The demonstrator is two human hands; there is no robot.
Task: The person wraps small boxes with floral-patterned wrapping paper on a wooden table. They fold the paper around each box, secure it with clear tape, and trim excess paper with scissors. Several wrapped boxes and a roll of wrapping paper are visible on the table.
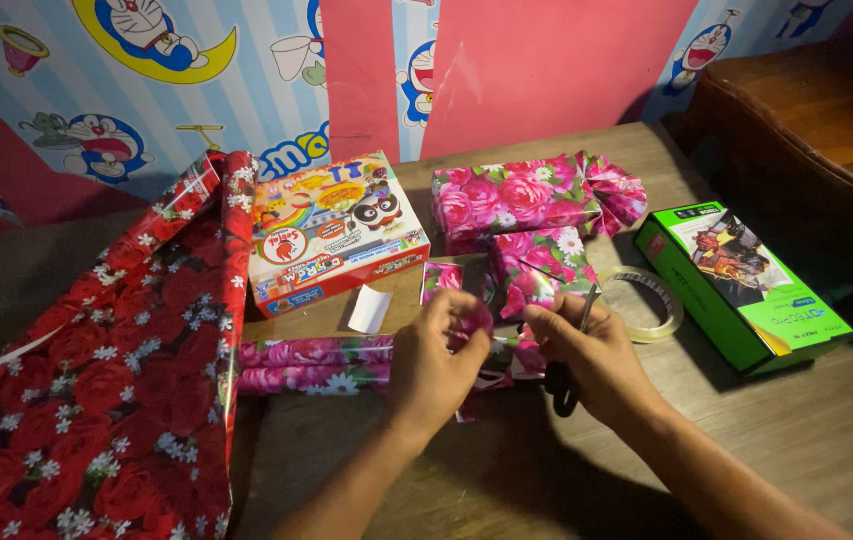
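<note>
My left hand (438,362) pinches a small scrap of pink floral wrapping paper (473,322) at the table's middle. My right hand (594,352) meets it from the right, fingers on the same scrap, while black-handled scissors (566,385) hang in its grip, blades pointing up near the thumb. Just beyond the hands lies a small parcel in pink rose paper (536,266), and a larger wrapped parcel (531,197) sits behind it.
A roll of clear tape (643,303) lies right of my hands. A green box (743,283) sits at the right, a colourful toy box (336,230) at the back left. Red rose wrapping paper (126,370) spreads over the left. Pink paper strips (311,362) lie beside my left hand.
</note>
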